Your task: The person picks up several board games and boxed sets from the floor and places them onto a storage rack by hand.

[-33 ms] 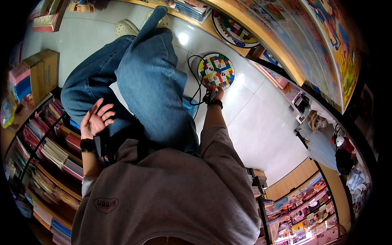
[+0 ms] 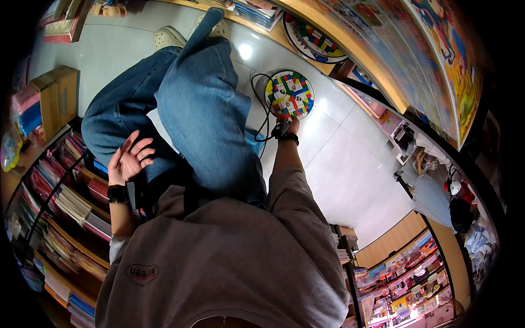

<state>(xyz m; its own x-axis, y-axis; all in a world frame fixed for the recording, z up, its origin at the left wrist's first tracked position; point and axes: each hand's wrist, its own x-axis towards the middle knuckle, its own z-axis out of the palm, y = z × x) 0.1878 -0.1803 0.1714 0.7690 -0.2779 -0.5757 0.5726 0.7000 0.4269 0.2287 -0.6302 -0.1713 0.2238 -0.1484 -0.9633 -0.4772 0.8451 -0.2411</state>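
My right hand is at the near edge of a round, flat board with a multicoloured block pattern and white patches. Its fingers close on the rim, though they are partly hidden there. A black cable loops beside the board, down to the dark device on my right wrist. My left hand lies palm up by my thigh, fingers apart and curled a little, holding nothing. A black band circles the left wrist.
Shelves of thin books stand close on my left, below a cardboard box. Similar round boards rest on the wooden shelf ahead. To the right stretches the tiled floor; a plastic bag hangs beyond it.
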